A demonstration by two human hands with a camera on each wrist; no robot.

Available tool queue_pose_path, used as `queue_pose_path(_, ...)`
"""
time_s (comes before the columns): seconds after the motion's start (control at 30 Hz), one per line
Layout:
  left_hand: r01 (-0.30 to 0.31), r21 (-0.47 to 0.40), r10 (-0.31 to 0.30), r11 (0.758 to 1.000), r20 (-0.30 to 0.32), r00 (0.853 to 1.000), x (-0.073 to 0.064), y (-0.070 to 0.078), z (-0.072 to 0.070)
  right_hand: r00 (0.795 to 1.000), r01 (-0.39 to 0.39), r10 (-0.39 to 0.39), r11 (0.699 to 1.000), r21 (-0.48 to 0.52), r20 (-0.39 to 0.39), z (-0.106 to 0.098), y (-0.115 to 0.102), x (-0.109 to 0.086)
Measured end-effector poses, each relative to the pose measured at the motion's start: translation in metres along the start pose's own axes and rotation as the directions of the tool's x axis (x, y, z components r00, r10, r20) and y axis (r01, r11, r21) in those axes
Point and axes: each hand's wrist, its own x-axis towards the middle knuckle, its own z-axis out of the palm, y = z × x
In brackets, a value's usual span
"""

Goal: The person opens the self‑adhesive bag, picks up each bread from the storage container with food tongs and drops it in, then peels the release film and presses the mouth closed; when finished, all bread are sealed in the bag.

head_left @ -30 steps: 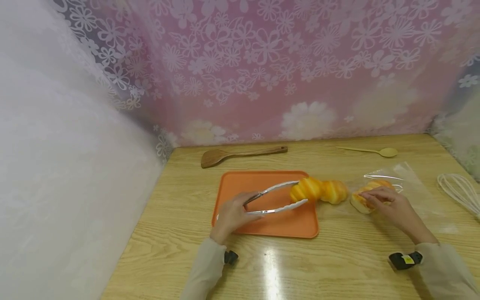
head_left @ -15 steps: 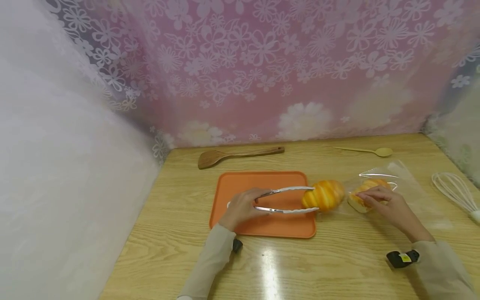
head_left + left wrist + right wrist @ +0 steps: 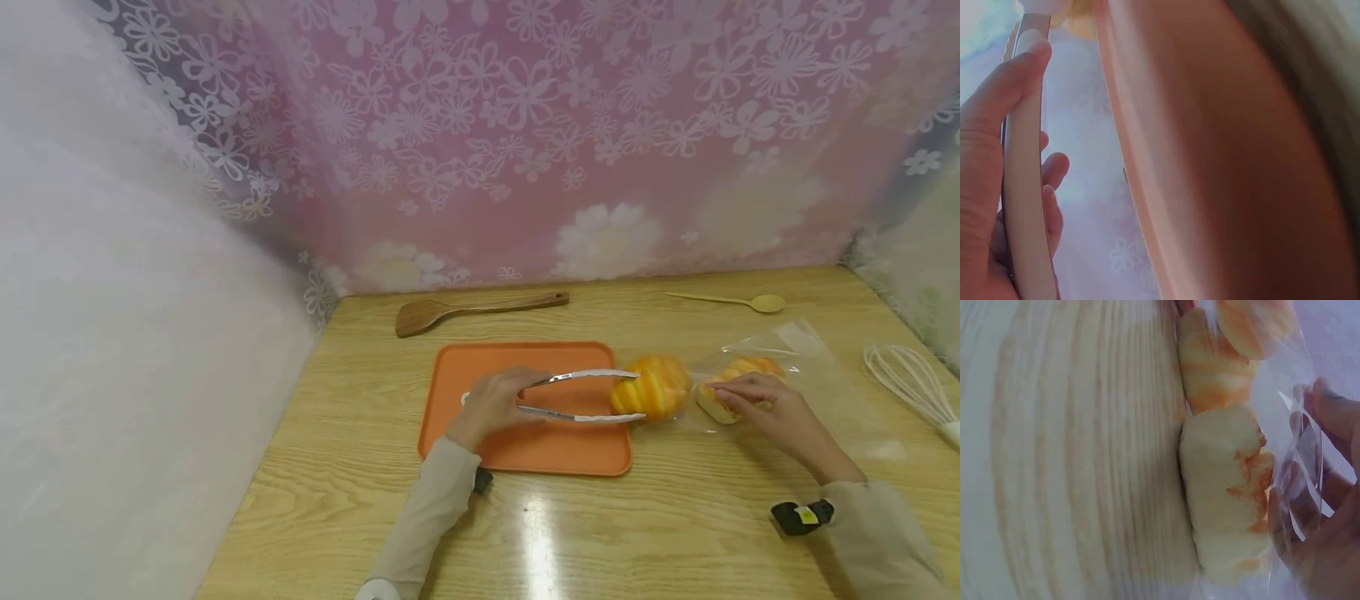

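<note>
In the head view my left hand [image 3: 498, 408] holds metal tongs [image 3: 600, 374] with pale wavy tips. A striped orange-yellow bread roll [image 3: 651, 387] sits between the tips, past the tray's right edge. The left wrist view shows my thumb and fingers around the tongs' handle [image 3: 1022, 162]. My right hand [image 3: 780, 417] pinches the film of a clear plastic bag [image 3: 840, 408]. A pale loaf [image 3: 1222, 494] with a browned top lies inside the bag. Beyond it in the right wrist view are another roll [image 3: 1213, 375] and the upper roll [image 3: 1257, 325], overlapping it.
An orange tray [image 3: 555, 454] lies under my left hand. A wooden spatula [image 3: 480, 308] and a yellow spoon [image 3: 765, 303] lie along the back of the wooden table [image 3: 637, 533]. A whisk [image 3: 911, 383] is at the right, and a flowered curtain [image 3: 525, 167] hangs behind.
My left hand and the tongs have moved right, bringing the roll in them over the other roll at the bag's mouth. My right hand has kept its pinch in nearly the same place.
</note>
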Motion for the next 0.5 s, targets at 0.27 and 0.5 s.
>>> queue_pose_path(0.27,0.102,-0.019,-0.100,0.995,0.095,0.990,0.0006,0.0022,0.0009,0.999,0.051,-0.051,0.999,0.011,-0.012,0.0029,0.0050,-0.0008)
queue_pose_path(0.5,0.069,0.033,-0.072,0.997,0.081,0.994,0.0040,0.0047,0.0000,0.998,0.065,-0.065,0.998,-0.002,-0.006,0.0036,0.0037,0.0004)
